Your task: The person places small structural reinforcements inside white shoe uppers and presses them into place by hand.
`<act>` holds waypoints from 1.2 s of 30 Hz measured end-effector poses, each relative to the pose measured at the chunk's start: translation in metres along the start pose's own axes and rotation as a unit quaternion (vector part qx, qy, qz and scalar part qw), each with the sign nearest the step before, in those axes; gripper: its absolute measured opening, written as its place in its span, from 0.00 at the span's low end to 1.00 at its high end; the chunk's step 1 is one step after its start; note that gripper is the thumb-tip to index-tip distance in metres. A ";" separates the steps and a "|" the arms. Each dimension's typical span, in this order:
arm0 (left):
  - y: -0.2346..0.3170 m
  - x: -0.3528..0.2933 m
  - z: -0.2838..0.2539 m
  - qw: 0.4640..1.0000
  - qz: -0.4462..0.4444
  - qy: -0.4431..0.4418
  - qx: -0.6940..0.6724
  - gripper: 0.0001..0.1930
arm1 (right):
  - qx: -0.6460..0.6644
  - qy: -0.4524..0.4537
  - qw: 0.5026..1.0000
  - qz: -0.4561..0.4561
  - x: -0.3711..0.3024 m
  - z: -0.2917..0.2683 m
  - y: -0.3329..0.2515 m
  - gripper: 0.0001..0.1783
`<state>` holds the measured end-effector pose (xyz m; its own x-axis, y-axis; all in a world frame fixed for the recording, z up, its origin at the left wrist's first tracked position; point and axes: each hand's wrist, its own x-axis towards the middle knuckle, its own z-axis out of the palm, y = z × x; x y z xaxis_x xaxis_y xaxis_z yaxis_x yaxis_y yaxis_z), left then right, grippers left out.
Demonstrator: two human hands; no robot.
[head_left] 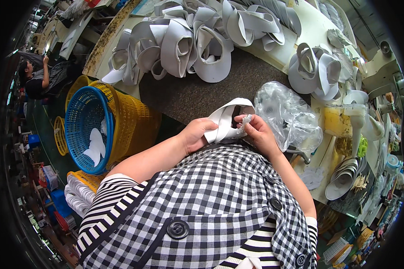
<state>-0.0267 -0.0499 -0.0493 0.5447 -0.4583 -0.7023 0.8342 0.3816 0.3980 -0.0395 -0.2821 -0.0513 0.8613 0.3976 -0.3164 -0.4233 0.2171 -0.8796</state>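
Note:
Close to my checked apron, my left hand (195,135) is closed on the left side of a white shoe upper (231,106), whose wide straps cross into a loop. On the upper's right side, my right hand (259,133) pinches a small, shiny, whitish piece (246,120) against its edge. I cannot make out exactly what that piece is. Right beside my right hand sits a clear plastic bag (286,114) with pale contents. Beyond both hands, grey-white shoe uppers (177,47) are heaped on the bench.
A blue basket (72,134) with white pieces inside rests against yellow baskets (132,119) on my left. More uppers (316,71), a tub of yellowish stuff (338,123) and stacked pale soles (341,184) occupy the right side. Another person (49,78) is far left.

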 end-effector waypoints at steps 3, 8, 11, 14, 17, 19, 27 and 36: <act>0.021 -0.008 0.007 0.993 -0.002 -0.107 0.055 0.27 | 0.044 0.025 0.999 -0.005 0.002 -0.005 0.006 0.15; 0.022 0.004 0.006 0.965 0.052 -0.064 0.249 0.33 | 0.028 0.059 0.997 -0.037 0.006 -0.009 0.005 0.15; 0.027 0.019 0.006 0.974 0.068 -0.076 0.203 0.29 | 0.049 0.096 0.993 -0.039 0.010 -0.010 0.002 0.15; 0.027 0.027 0.013 0.980 0.105 -0.066 0.155 0.22 | 0.129 0.106 0.982 -0.088 0.004 -0.005 -0.015 0.15; 0.026 0.032 0.033 0.984 0.115 0.041 0.133 0.16 | 0.110 0.097 0.978 -0.149 -0.012 -0.007 -0.026 0.12; 0.026 0.032 0.044 0.984 0.109 0.077 0.117 0.16 | 0.073 0.033 0.972 -0.219 -0.021 0.006 -0.038 0.11; 0.020 0.020 0.074 0.974 0.010 0.048 0.220 0.17 | -0.005 0.052 0.998 -0.037 -0.014 -0.003 -0.029 0.09; 0.008 0.005 0.076 0.985 0.018 -0.015 0.171 0.17 | 0.162 0.114 0.980 -0.009 -0.023 -0.018 -0.012 0.09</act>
<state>-0.0105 -0.1097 -0.0051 0.5718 -0.4750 -0.6689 0.7922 0.1077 0.6007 -0.0491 -0.3092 -0.0402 0.8940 0.1898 -0.4058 -0.4431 0.5083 -0.7384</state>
